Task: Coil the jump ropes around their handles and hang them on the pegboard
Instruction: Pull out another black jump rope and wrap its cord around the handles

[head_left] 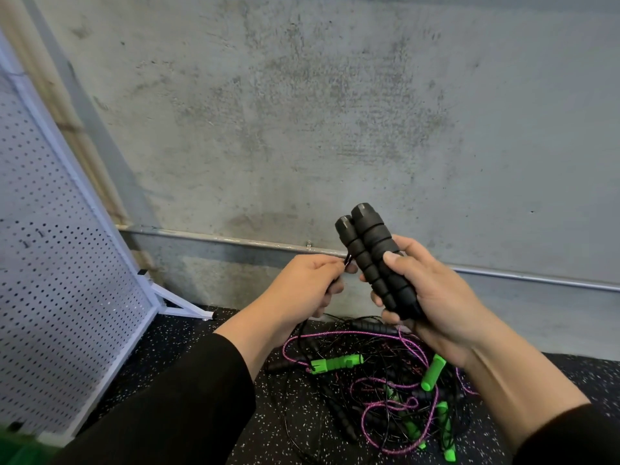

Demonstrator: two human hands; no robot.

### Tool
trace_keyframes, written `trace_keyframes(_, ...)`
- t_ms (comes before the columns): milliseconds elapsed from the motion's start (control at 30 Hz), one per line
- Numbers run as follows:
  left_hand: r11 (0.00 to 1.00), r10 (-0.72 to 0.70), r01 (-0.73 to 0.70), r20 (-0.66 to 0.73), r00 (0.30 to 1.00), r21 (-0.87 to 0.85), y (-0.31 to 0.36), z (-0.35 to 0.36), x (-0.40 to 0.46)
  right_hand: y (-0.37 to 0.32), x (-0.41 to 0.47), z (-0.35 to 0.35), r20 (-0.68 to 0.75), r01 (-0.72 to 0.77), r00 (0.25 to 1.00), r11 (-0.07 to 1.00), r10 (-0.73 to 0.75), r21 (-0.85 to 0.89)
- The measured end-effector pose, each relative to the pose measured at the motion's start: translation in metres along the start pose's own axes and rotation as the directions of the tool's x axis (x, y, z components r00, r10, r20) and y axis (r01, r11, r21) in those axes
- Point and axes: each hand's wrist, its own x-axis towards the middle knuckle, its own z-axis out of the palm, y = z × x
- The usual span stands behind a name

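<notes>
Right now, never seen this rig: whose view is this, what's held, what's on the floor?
One picture, from a camera worn on a person's head, looking forward and down at their own bare hands. No robot. The right hand grips two black handles side by side, pointing up. The left hand pinches a thin black cord beside them, ready to coil. On the speckled floor below lies a tangled pile of ropes: black and pink cords, green and black handles. The white pegboard stands at the left, in front of a concrete wall.
</notes>
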Motion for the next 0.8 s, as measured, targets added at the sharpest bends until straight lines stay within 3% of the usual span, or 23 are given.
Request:
trace_keyframes(100,0.997,-0.061,0.060,-0.019,0.998,-0.057,-0.001,0.000,-0.001,-0.002,0.000,-0.002,-0.035,0.041,0.998,0.955,-0.054,-0.293)
trace_keyframes(267,0.938,-0.172,0.196,0.110,0.979,-0.284,0.001,-0.002,0.000,0.005,0.005,0.001,-0.011,0.128,0.984,0.744,-0.179,-0.656)
trace_keyframes(433,0.955,-0.159,0.154,0.001,0.987,-0.253,-0.001,-0.002,-0.002,0.015,0.007,0.006,0.068,0.176,0.965,0.437,-0.253,-0.882)
trace_keyframes(533,0.962,-0.129,0.112,-0.054,0.990,-0.251,-0.003,-0.003,-0.001,0.017,0.005,0.005,0.126,0.216,0.958,0.361,-0.257,-0.907)
trace_keyframes(600,0.969,-0.092,0.075,-0.060,0.994,-0.235,-0.002,-0.004,-0.002,0.016,0.004,0.006,0.092,0.196,0.967,0.463,-0.238,-0.864)
trace_keyframes(700,0.971,-0.059,0.053,-0.022,0.998,-0.232,-0.001,-0.004,-0.003,0.010,0.005,0.002,-0.076,0.069,0.981,0.687,-0.178,-0.723)
trace_keyframes(800,0.961,-0.032,0.038,0.027,0.999,-0.275,0.000,-0.004,-0.004,0.001,0.003,-0.004,-0.103,-0.088,0.994,0.900,0.049,-0.427)
